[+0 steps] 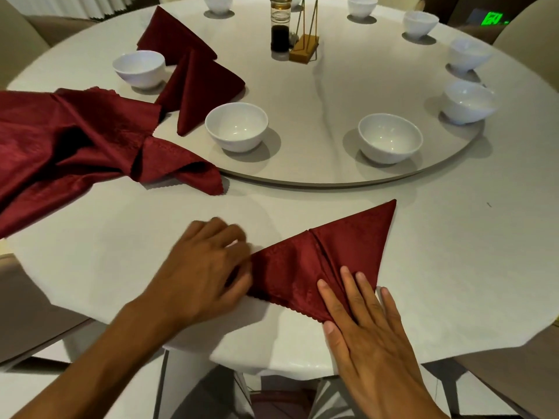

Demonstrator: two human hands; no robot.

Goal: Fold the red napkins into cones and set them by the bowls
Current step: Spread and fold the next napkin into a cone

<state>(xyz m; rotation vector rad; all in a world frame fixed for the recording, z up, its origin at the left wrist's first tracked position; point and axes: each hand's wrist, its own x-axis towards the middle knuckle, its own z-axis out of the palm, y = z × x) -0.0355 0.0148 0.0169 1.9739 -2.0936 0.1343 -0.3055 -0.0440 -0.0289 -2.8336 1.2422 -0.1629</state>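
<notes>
While mid-fold near the table [453, 267] edge: napkin [320, 261] pinned flat under straight fingers of right hand [363, 328], left corner pinched by curled left hand [208, 267]. Risk: pleats springing open if pressure eased; cone then lopsided. Green sign [491, 19] too blurred to read.

We count nine white bowls [236, 126], three folded red napkins [320, 261], one heap of unfolded napkins [75, 146], two hands [202, 267].

bare cloth [438, 252] right, napkin heap [75, 146] left
</notes>
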